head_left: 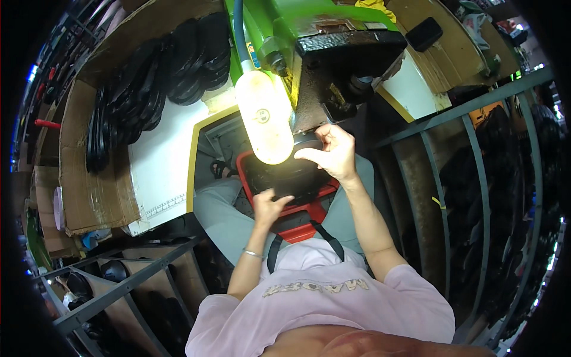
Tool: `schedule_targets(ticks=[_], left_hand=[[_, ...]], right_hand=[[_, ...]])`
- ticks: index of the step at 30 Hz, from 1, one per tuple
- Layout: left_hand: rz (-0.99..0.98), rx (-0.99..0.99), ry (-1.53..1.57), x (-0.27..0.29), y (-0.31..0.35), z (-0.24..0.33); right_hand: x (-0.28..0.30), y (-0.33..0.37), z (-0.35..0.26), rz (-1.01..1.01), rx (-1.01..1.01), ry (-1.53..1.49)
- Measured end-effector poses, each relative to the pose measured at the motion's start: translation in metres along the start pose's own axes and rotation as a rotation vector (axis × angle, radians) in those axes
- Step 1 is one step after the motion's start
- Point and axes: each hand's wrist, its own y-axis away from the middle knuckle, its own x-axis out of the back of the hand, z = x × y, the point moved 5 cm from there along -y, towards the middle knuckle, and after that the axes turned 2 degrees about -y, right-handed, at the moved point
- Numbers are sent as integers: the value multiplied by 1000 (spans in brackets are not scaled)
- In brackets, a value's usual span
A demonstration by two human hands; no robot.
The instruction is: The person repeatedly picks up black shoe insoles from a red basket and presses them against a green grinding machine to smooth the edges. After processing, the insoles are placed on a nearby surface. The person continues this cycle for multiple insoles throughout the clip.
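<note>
Below the dark head (345,62) of a green machine (285,18), I hold a black piece (294,178) that looks like a shoe sole. Its outline blends into the dark behind it. My right hand (336,154) pinches its upper end between thumb and curled fingers, close under the machine. Nearer my body, my left hand (270,208) grips the lower end, thumb stretched along it. A lit oval lamp (264,119) hangs just left of the machine head and covers part of the working spot. A red bin (245,169) with dark contents stands between my knees, beneath my hands.
Many black soles (128,89) stand packed in a cardboard box (89,196) on the white, yellow-edged table (160,160) at left. Metal racks flank me, right (468,119) and left (131,288). A black phone-like object (424,34) lies on cardboard at the far right.
</note>
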Motion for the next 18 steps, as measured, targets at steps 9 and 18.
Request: schedule_targets(ticks=[9,18], left_hand=[[256,-518,-384,44,-56,92],[689,-687,-860,211,-229,176]], right_hand=[[111,34,-168,428,693,334],[81,-145,-14,204,645,664]])
